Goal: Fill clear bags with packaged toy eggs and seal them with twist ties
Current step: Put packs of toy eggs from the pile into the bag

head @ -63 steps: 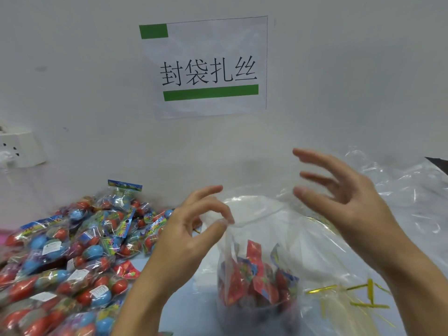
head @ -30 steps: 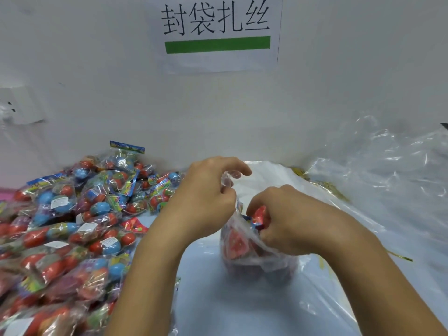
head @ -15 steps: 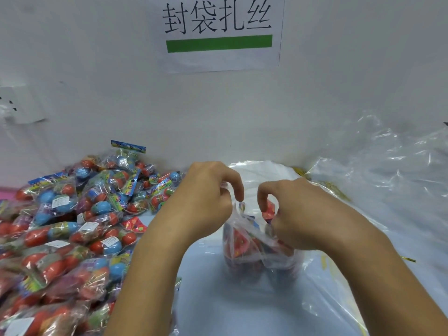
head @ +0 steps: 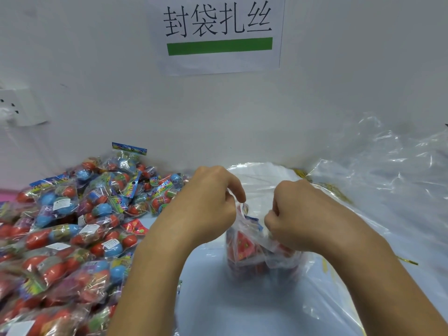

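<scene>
A filled clear bag [head: 252,253] stands upright on the pale blue tabletop [head: 218,309], with red and blue toy-egg packets [head: 242,246] showing through its film. All places here are given from that bag. The left hand [head: 208,202] is at its upper left, fingers curled, with the forefinger [head: 238,190] and thumb pinching the gathered top of the film just above the contents. The right hand [head: 298,214] is at its upper right, fingers curled tightly into the bunched plastic on that side of the neck, knuckles facing the camera; whether anything besides film lies inside this grip cannot be told. Both forearms reach in from the near edge and flank the bag. To the bag's left, a big heap of packaged toy eggs [head: 72,229] in red, blue and green spreads over the tabletop to the frame's edge. To its right and behind it lies a crumpled pile of empty clear bags [head: 388,180], and a gold twist tie [head: 407,260] lies on the film just right of the right wrist. On the wall behind the bag hangs a paper sign [head: 220,35] with black characters and a green bar, and a white wall socket [head: 21,107] sits far to the left.
</scene>
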